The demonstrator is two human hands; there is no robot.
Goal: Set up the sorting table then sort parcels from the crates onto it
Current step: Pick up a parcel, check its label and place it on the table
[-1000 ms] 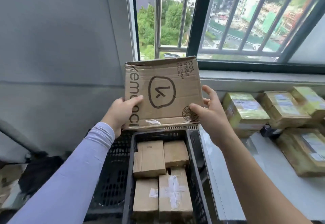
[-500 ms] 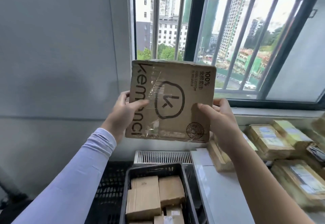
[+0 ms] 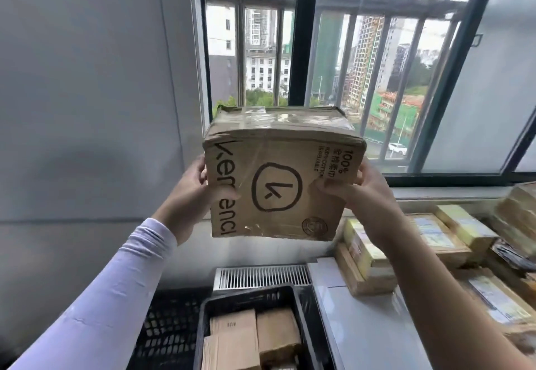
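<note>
Held up in the air between both hands, in front of the barred window (image 3: 362,59): a brown cardboard parcel (image 3: 278,178), taped over, with a round "k" logo and dark lettering printed on the near face. On its left edge the left hand (image 3: 188,198), thumb on the near face over the lettering, other fingers curled behind the edge, so a firm hold on the box. On its right edge the right hand (image 3: 365,192), thumb pressed on the near face beside the logo, fingers wrapped around the side, also a hold on the box. Parcel tilted a little, top face with glossy tape visible, lower edge free and touching nothing. Directly below the grip, a white ribbed radiator grille (image 3: 261,276) against the wall, and lower still a black plastic crate (image 3: 252,297) with several plain cardboard parcels (image 3: 255,337) lying flat inside. Left of that crate, under the left forearm, another black crate (image 3: 171,329) with a mesh wall; its contents not visible. Below and to the right of the grip, the white sorting table (image 3: 362,329), with sorted parcels (image 3: 435,233) wrapped in yellowish tape lying on it, some stacked, the far right ones blurred. Left arm in a pale lilac sleeve (image 3: 101,306); right forearm bare.
</note>
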